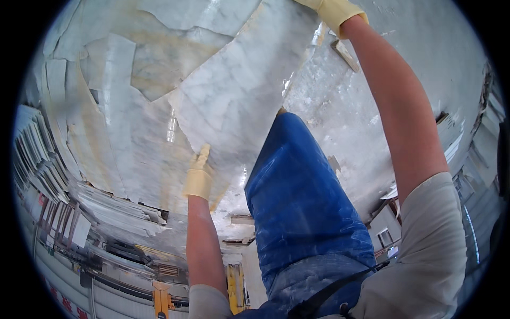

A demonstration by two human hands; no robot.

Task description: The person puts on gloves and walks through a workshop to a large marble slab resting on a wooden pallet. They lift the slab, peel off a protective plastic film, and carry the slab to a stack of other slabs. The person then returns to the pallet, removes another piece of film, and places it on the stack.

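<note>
A broken marble slab (234,80), pale grey with faint veins and ragged edges, lies in front of me over other stone. My left hand (199,173), in a cream rubber glove, is at its near left edge, the visible fingers close together against the stone. Reaching far forward, my right hand (334,13) wears the same kind of glove and is beside the slab's far right end. The top of the picture cuts off its fingers, so its grip is hidden. My blue apron (303,186), dusted white, comes up close to the slab's near right corner.
Other broken marble pieces (159,58) with yellowish stains spread to the far left. A small block (345,56) lies below my right wrist. Thin slabs stand in a stack (40,154) at the left; more sheets (122,210) lie nearer. A yellow post (235,287) stands behind my left arm.
</note>
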